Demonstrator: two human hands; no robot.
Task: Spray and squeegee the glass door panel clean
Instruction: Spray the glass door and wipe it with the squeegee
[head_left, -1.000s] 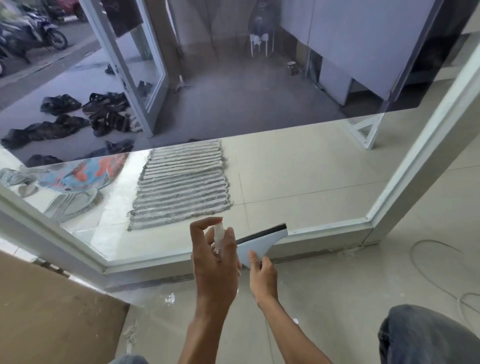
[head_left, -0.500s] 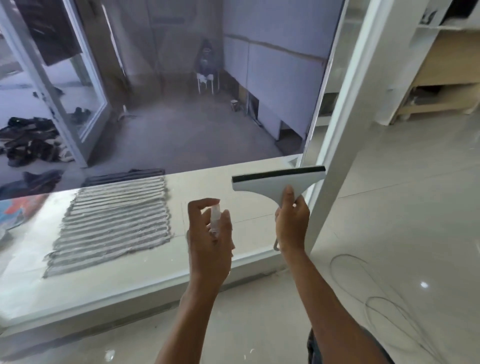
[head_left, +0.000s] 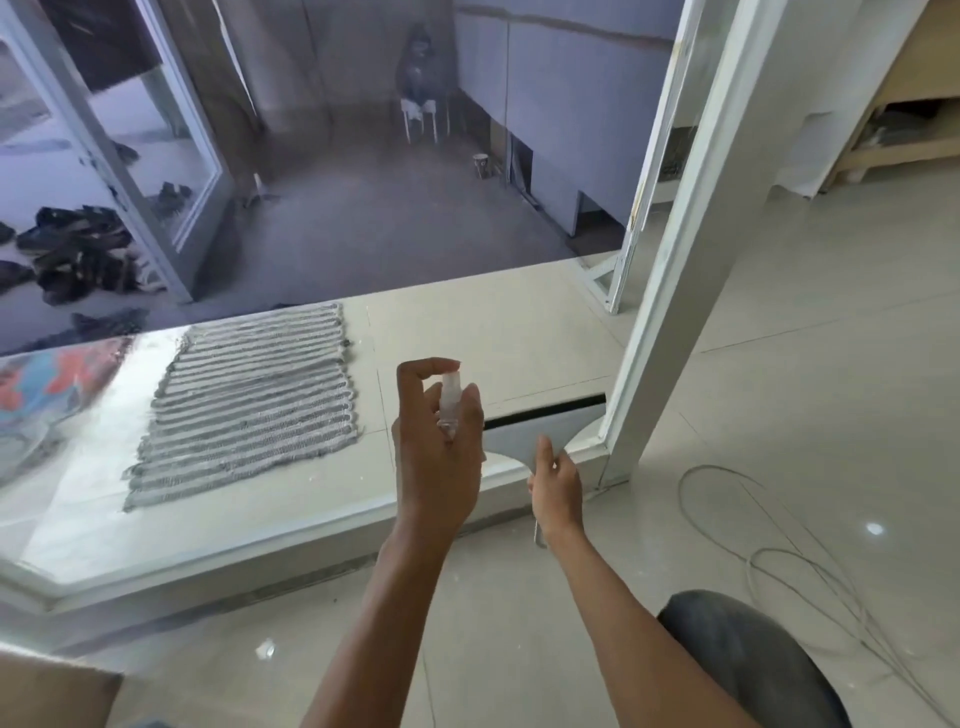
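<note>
The left hand (head_left: 439, 457) curls round a small clear spray bottle (head_left: 450, 402), forefinger on its top; just right, the right hand (head_left: 556, 486) grips the handle of a white squeegee (head_left: 540, 428). Its black blade lies level at the lower right corner of the glass door panel (head_left: 363, 218), beyond which lies a striped grey mat (head_left: 249, 384).

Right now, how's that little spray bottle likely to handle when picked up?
Probably light: the spray bottle is small enough that the left hand wraps it. Looks like clear plastic, so it may flex when squeezed. Slim and tall, likely tips if stood.
</note>
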